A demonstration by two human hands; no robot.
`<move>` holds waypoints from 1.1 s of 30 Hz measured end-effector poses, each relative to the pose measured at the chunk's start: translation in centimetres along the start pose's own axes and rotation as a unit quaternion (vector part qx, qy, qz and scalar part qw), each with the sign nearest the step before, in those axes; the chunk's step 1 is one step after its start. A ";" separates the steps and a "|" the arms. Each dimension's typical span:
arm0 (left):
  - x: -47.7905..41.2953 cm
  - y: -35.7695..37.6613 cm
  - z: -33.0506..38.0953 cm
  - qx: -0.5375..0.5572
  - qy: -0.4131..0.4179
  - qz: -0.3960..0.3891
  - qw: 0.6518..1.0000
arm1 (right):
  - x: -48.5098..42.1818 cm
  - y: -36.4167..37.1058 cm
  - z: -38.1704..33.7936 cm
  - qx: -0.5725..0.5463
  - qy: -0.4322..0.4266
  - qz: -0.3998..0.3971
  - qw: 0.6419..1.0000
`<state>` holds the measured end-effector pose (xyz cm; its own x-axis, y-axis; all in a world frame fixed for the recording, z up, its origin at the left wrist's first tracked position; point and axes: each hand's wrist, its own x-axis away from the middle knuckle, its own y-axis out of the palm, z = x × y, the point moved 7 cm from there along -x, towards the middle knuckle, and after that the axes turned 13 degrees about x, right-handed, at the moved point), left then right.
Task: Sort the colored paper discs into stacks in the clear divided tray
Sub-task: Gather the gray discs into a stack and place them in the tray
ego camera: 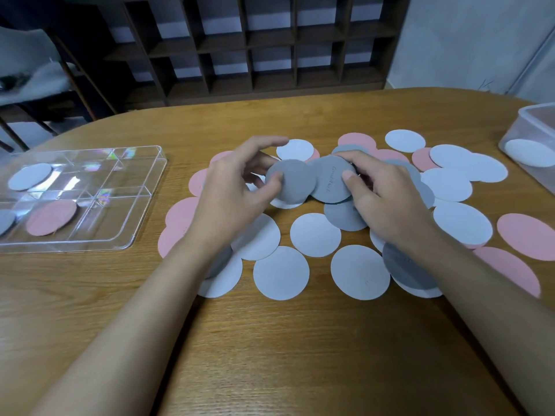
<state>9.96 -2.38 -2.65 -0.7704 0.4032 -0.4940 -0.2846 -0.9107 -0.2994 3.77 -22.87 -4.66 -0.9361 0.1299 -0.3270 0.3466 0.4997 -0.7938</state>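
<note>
- Our left hand pinches one grey disc, our right hand another grey disc, fingers curled.
- Overlapping discs could cling, then slip before the tray.

Grey, pink, white discs; clear tray

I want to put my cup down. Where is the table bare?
The brown wooden table is bare at the near edge between the forearms, and between the clear plastic divided tray and the pink, white and grey paper discs. Crowded middle: left hand pinches one grey disc, right hand another.
</note>
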 end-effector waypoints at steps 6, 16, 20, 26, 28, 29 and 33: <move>0.4 0.5 -1.3 0.028 -0.079 0.046 0.995 | 0.3 0.6 -0.9 -0.048 -0.023 -0.023 0.998; 0.7 0.5 -1.3 -0.014 -0.069 0.052 0.996 | 0.9 1.4 -2.5 -0.042 -0.073 -0.054 0.995; 0.7 0.6 -1.1 -0.024 -0.054 0.041 0.997 | 0.8 1.6 -2.4 0.038 -0.083 -0.035 0.995; 0.1 -1.1 -1.5 -0.170 -0.003 -0.008 0.985 | 1.0 1.6 -2.6 0.065 -0.079 -0.036 0.994; 0.5 -2.9 -2.6 -0.229 -0.025 -0.002 0.973 | 1.0 1.6 -2.7 0.053 -0.072 -0.038 0.995; 0.9 -3.8 -3.2 -0.245 -0.043 0.000 0.969 | 1.1 1.5 -2.7 0.046 -0.069 -0.039 0.996; 2.7 -6.0 -4.3 -0.258 -0.110 0.010 0.960 | 1.4 1.4 -2.8 0.043 -0.064 -0.035 0.996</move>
<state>12.04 4.56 -5.63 -0.8905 0.3059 -0.3368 0.0078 -0.7299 -0.6835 2.74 -19.61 -4.76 -0.9447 -0.0158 -0.3276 0.2896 0.4284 -0.8559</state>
